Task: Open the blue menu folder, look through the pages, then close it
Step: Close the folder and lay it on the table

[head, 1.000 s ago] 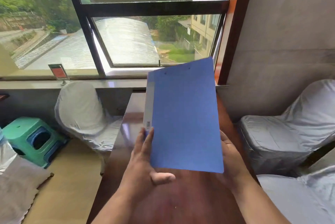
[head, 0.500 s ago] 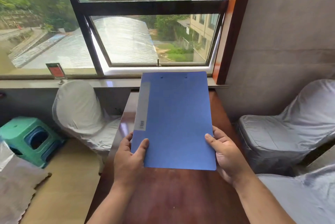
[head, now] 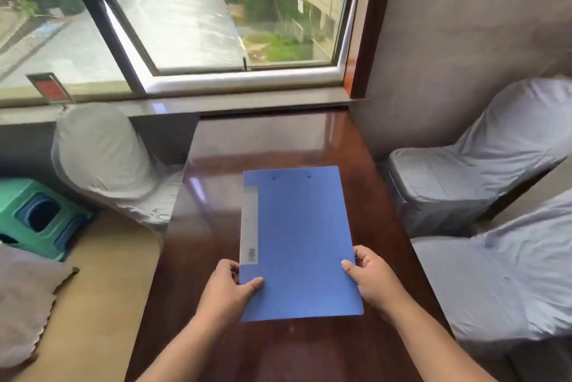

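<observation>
The blue menu folder [head: 298,242] is lying closed and roughly flat over the glossy dark wood tabletop [head: 272,140], its long axis running away from the person; whether its underside is fully touching the wood cannot be told. The left hand [head: 227,290] is gripping the near left corner, thumb on the front cover and fingers curled under the edge, just below the pale grey spine label strip [head: 249,223]. The right hand [head: 371,276] is pinching the right edge near the bottom, thumb on top and fingers wrapped around the side.

The folder is looking thin and light, with stiff board-like covers that are staying flat without sagging. The surface seems matte, perhaps slightly textured, so it is probably giving a fair grip, while the polished tabletop beneath is likely letting it slide easily if pushed. Two small dark marks [head: 291,177] near the far edge may be rivets for an inner clip, though they are too small to be sure.

With the label strip on the left, the spine is most likely sitting there, so the free edge for opening is probably the right one, where the right hand is already placed. Lifting the cover by that edge while the left hand is steadying the spine side seems the sensible hold. The covers should tolerate firm handling; any inner pages are hidden and may be flimsier.
</observation>
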Motion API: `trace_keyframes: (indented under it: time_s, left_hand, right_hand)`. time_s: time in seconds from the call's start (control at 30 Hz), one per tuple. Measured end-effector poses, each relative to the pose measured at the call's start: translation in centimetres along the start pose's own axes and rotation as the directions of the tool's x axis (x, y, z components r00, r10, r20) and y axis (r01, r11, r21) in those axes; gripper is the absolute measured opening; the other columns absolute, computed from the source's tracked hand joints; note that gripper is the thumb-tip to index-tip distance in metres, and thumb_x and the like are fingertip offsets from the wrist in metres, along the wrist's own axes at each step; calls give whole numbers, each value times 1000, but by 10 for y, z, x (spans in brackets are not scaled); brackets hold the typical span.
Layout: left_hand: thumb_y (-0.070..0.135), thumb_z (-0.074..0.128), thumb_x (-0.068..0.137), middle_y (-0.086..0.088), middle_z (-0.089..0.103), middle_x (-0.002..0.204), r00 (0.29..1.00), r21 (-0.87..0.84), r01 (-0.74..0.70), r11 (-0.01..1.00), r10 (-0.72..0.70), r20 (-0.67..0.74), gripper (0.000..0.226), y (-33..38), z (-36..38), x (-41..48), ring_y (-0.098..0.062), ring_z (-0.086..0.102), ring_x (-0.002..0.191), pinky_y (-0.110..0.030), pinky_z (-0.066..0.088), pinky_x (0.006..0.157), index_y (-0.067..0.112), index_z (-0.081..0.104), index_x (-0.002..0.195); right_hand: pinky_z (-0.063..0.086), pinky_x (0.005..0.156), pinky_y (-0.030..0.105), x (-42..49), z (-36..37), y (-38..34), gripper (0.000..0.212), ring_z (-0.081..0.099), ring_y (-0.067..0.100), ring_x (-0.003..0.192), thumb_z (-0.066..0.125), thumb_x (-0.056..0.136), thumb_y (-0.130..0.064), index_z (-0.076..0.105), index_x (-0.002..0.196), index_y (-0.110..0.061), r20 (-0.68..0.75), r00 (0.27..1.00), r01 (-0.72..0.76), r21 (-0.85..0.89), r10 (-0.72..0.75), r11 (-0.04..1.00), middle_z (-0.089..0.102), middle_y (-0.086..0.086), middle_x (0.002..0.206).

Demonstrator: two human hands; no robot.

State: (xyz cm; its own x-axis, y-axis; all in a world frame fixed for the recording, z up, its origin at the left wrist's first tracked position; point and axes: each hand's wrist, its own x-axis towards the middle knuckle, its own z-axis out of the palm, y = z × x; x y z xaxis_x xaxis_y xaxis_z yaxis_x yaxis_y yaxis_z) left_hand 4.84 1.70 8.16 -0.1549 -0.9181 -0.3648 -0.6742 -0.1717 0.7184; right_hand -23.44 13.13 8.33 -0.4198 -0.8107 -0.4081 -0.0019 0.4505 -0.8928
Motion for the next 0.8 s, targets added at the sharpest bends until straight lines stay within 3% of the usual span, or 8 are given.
trace_keyframes:
  time_s: [0.07, 0.17, 0.23, 0.3, 0.5, 0.57, 0.67, 0.8]
  left_hand:
    - [42, 90, 75, 7, 70, 87, 996, 93, 52, 994, -58, 71, 44, -30, 28, -14, 2, 64, 72, -17, 43, 54, 26, 53, 90]
    - [45, 89, 75, 3, 70, 92, 975, 200, 137, 970, -168, 148, 46, -73, 66, -36, -15, 69, 80, -38, 56, 71, 23, 51, 91]
    - [45, 88, 76, 1, 69, 93, 955, 259, 181, 949, -233, 186, 47, -99, 88, -51, -21, 70, 83, -44, 59, 75, 22, 49, 92]
    - [46, 87, 76, 0, 69, 94, 935, 299, 213, 930, -283, 214, 48, -121, 105, -64, -22, 69, 83, -44, 58, 72, 22, 48, 93]
    - [52, 82, 79, -3, 66, 103, 889, 504, 201, 840, -372, 266, 53, -155, 129, -84, -26, 69, 87, -38, 48, 62, 19, 46, 100]
    - [57, 79, 78, 0, 67, 99, 904, 549, 162, 820, -347, 251, 54, -155, 131, -85, -26, 69, 84, -38, 49, 61, 21, 45, 99]
    - [61, 77, 78, 0, 67, 96, 920, 598, 100, 795, -302, 248, 55, -151, 131, -84, -27, 69, 82, -39, 49, 59, 22, 42, 97]
    - [66, 73, 78, 1, 66, 94, 925, 658, 2, 753, -252, 285, 56, -143, 136, -81, -27, 63, 77, -39, 46, 57, 23, 42, 93]
  right_hand:
    - [61, 94, 54, -13, -1, 44, 11, 78, 29, 102, 65, 102, -6, 73, 105, -14, -23, 997, -77, -170, 75, 982, 82, 9, 110]
    - [59, 84, 40, -33, 0, 103, 5, 74, 18, 92, 67, 101, -18, 69, 97, -21, -23, 981, -188, -356, 192, 916, 78, 0, 102]
    - [56, 80, 39, -41, 1, 138, 5, 72, 22, 91, 67, 100, -21, 67, 97, -18, -23, 965, -246, -427, 261, 870, 76, 2, 100]
    - [57, 81, 42, -47, 4, 167, 10, 71, 26, 92, 66, 100, -24, 66, 100, -13, -22, 953, -275, -484, 302, 831, 74, 4, 99]
    - [42, 55, 36, -63, 12, 213, 27, 59, 17, 70, 66, 100, -34, 51, 82, -21, -31, 928, -297, -662, 371, 688, 62, -2, 82]
    - [44, 54, 36, -68, 14, 213, 24, 66, 24, 77, 65, 100, -39, 51, 95, -20, -62, 936, -280, -729, 347, 625, 64, -2, 88]
    - [46, 57, 37, -74, 20, 202, 42, 75, 35, 95, 67, 98, -40, 44, 123, -16, -98, 976, -178, -873, 195, 453, 68, 6, 110]
    - [56, 75, 44, -83, 47, 201, 36, 69, 38, 104, 61, 102, -42, 49, 125, -17, 105, 973, -11, -867, 203, 498, 64, 11, 121]
